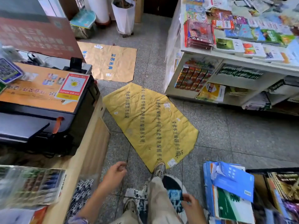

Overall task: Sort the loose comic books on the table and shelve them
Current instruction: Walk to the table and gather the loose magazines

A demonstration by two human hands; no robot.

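I hold no book in either hand. My left hand (115, 172) hangs over the tiled floor beside the wooden counter, fingers loosely curled and empty. Low in the view, my right hand (192, 206) has its fingers loosely bent next to the patterned hem of my shirt (174, 191). A white display table (203, 52) at the upper right is covered with several colourful books (229, 23). Its lower shelves (242, 84) hold more books. A loose pile of blue and green books (229, 193) lies at the lower right, just right of my right hand.
A wooden counter (90, 149) with a black printer (64, 120) runs along the left. A yellow paper sack (150, 123) and a brown one (111, 62) lie flat on the floor ahead. My feet (159, 169) stand at the yellow sack's near end. A white wrapped bin (123, 15) stands at the back.
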